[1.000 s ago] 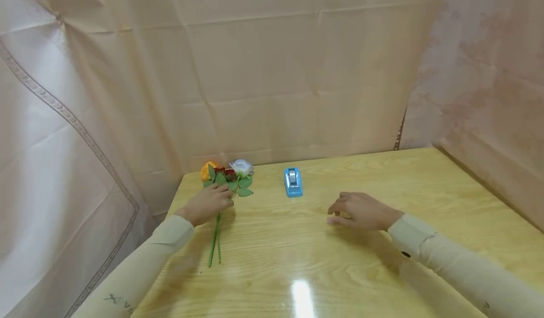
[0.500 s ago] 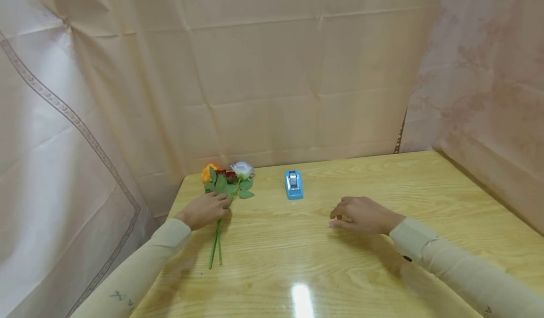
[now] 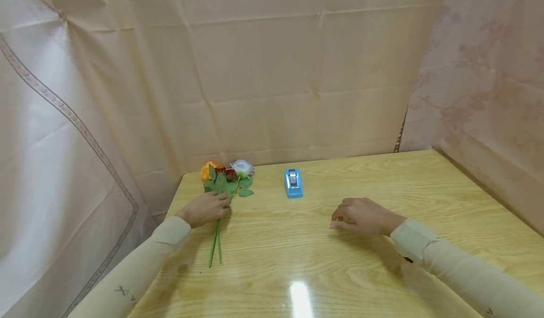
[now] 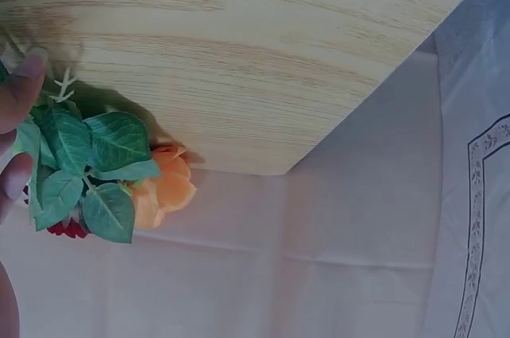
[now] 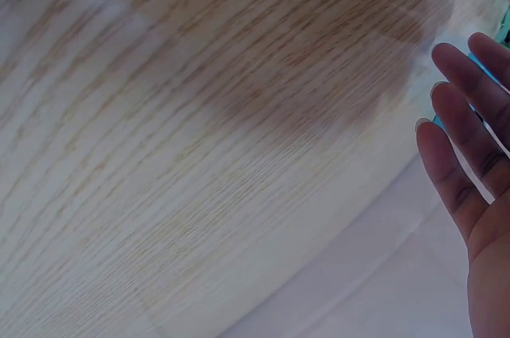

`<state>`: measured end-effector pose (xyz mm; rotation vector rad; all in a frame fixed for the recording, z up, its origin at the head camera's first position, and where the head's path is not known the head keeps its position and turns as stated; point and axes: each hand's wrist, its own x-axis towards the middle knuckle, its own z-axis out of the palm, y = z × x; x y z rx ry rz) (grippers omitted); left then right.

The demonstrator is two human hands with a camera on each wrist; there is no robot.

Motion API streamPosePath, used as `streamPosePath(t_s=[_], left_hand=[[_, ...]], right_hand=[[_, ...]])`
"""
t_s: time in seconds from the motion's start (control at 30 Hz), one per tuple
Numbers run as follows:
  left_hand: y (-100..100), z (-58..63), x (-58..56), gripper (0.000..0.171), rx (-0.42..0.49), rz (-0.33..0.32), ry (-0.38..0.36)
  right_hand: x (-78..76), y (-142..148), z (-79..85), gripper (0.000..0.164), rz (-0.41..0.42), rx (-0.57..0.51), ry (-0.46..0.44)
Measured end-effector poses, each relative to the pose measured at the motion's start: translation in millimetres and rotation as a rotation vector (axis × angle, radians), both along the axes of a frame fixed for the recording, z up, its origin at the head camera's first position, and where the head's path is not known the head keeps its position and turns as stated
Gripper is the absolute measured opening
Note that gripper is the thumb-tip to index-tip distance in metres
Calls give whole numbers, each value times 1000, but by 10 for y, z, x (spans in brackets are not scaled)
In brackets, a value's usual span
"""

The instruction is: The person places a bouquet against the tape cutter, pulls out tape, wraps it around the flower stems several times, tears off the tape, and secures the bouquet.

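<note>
A bunch of long-stemmed flowers point(image 3: 221, 185) lies at the table's left side, with an orange bloom point(image 4: 165, 186), dark red ones and a pale lilac one. My left hand point(image 3: 207, 209) lies over the stems just below the leaves. In the left wrist view its fingertips show apart beside the green leaves point(image 4: 72, 139), and most of the hand is out of frame. My right hand point(image 3: 363, 215) hovers low over the table, fingers relaxed and holding nothing. A blue tape dispenser point(image 3: 293, 183) stands between the hands, farther back; the right wrist view shows slivers of blue behind the fingers.
The wooden table point(image 3: 272, 256) ends at the back against a hanging beige cloth point(image 3: 263, 86). Patterned cloth point(image 3: 493, 96) hangs along the right side, and pale cloth with a printed border point(image 3: 46, 167) on the left. A light reflection glares on the tabletop near the front.
My left hand has shifted slightly down the stems, toward me, while the flowers stay in place. The right hand has drifted slightly to the right. The tape dispenser has not moved.
</note>
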<state>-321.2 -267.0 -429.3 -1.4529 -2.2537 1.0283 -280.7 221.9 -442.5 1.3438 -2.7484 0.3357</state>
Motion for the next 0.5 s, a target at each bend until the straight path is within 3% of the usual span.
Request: streamPosePath(t_s=[0.37,0.5], left_hand=[[-21,10,7,19,-5,-53,11],[-10,-6,8,16,-34,-102,31]], right_hand=[[0,-47,-11,33,41,-9,5],[-5,-62,-12,35,38,5,-8]])
